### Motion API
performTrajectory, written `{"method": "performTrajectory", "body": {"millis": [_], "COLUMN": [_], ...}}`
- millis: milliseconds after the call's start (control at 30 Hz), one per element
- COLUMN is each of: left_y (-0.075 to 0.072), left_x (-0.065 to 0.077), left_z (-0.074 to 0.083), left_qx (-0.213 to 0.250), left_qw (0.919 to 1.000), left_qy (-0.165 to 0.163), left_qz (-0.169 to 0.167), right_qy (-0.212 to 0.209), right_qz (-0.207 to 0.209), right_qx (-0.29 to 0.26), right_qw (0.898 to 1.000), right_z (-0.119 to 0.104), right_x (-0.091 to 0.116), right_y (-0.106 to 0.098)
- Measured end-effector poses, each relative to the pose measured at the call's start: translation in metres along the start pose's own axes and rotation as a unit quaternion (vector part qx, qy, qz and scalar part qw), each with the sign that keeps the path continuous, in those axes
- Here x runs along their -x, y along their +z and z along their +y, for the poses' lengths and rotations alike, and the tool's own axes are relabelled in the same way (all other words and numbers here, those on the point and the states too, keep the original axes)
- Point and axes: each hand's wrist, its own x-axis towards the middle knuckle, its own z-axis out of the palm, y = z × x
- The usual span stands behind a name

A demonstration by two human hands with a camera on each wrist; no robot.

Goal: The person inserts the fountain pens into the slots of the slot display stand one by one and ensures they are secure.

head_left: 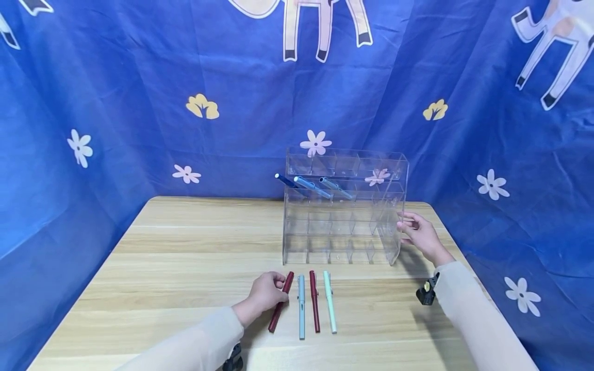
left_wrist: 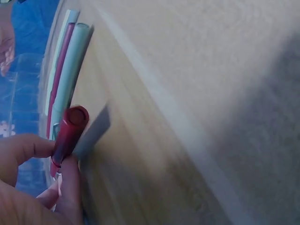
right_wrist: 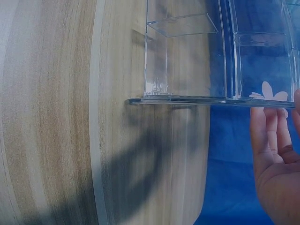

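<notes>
My left hand (head_left: pixel 266 293) pinches a dark red capped pen (head_left: pixel 282 304) between thumb and fingers, at the left end of a row of pens. In the left wrist view this red pen (left_wrist: pixel 71 129) is tilted, its near end off the tabletop. Beside it lie a light blue pen (head_left: pixel 301 309), a second dark red pen (head_left: pixel 314 304) and a mint green pen (head_left: pixel 330 304). On the right, my right hand (head_left: pixel 422 238) touches the side panel of a clear tiered pen rack (head_left: pixel 343 226). In the right wrist view its fingers (right_wrist: pixel 272 136) reach up to that panel.
Three pens lean in an upper tier of the rack: a dark blue one (head_left: pixel 286 180), a blue one (head_left: pixel 312 186) and a greyish blue one (head_left: pixel 336 188). The wooden table (head_left: pixel 195 247) is bounded by a blue patterned curtain (head_left: pixel 232 129) behind and at both sides.
</notes>
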Motion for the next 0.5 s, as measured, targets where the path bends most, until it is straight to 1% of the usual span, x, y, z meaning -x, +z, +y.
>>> {"method": "performTrajectory", "body": {"millis": [100, 200, 267, 400, 433, 500], "left_y": [-0.002, -0.008, -0.015, -0.031, -0.035, -0.044], "left_x": [0.000, -0.001, -0.003, -0.009, -0.010, -0.012], "left_z": [-0.001, -0.002, -0.004, -0.007, -0.007, -0.005], "left_qx": [0.051, 0.111, 0.150, 0.217, 0.230, 0.256], "left_qw": [0.9983, 0.9919, 0.9843, 0.9644, 0.9594, 0.9511], "left_qy": [-0.025, -0.049, -0.068, -0.103, -0.108, -0.109], "left_qz": [-0.017, -0.039, -0.062, -0.111, -0.121, -0.134], "right_qy": [0.002, 0.002, 0.000, -0.002, -0.002, -0.003], "right_qz": [0.001, 0.000, -0.002, -0.002, -0.001, -0.001], "right_qx": [0.000, -0.002, 0.000, -0.004, -0.004, -0.007], "right_qw": [1.000, 1.000, 1.000, 1.000, 1.000, 1.000], "right_z": [0.001, 0.002, 0.002, 0.001, 0.001, 0.000], "right_x": [0.000, 0.000, 0.000, 0.001, 0.001, 0.001], "right_y": [0.000, 0.001, 0.001, 0.001, 0.001, 0.000]}}
